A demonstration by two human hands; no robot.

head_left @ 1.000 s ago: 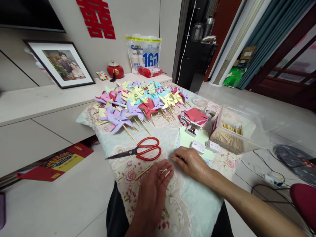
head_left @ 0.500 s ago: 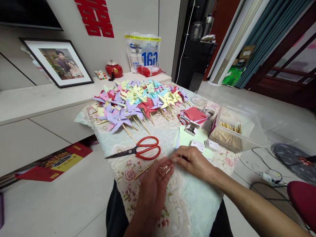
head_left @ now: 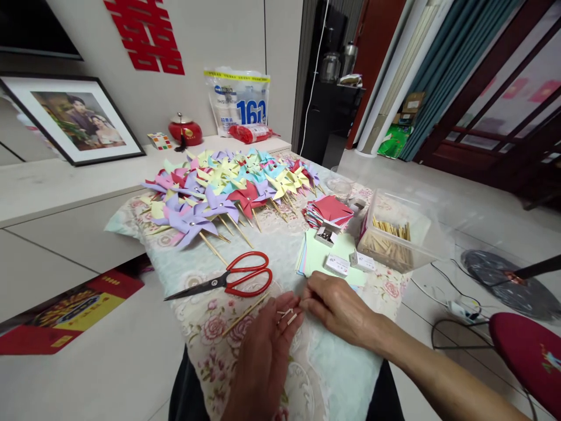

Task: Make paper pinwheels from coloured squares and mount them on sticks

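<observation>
My left hand [head_left: 267, 351] lies palm down on the flowered cloth [head_left: 210, 327], with a few short pale stick pieces [head_left: 287, 316] between its fingertips. A thin wooden stick [head_left: 243, 314] pokes out to its left on the cloth. My right hand [head_left: 337, 307] rests next to it, its fingertips pinched together and touching the left hand's fingertips at the stick pieces. Red-handled scissors [head_left: 228, 279] lie just beyond my left hand.
A heap of coloured paper pinwheels [head_left: 223, 187] covers the far half of the cloth. To the right are folded red papers [head_left: 328, 209], pale paper sheets [head_left: 315, 254], small white boxes [head_left: 337, 264] and a clear tub of wooden sticks [head_left: 390, 240]. A red stool [head_left: 526, 351] stands at right.
My head has turned, so everything sits further left in view. My right hand has slid a little toward the left hand until the fingertips meet; the left hand stays put.
</observation>
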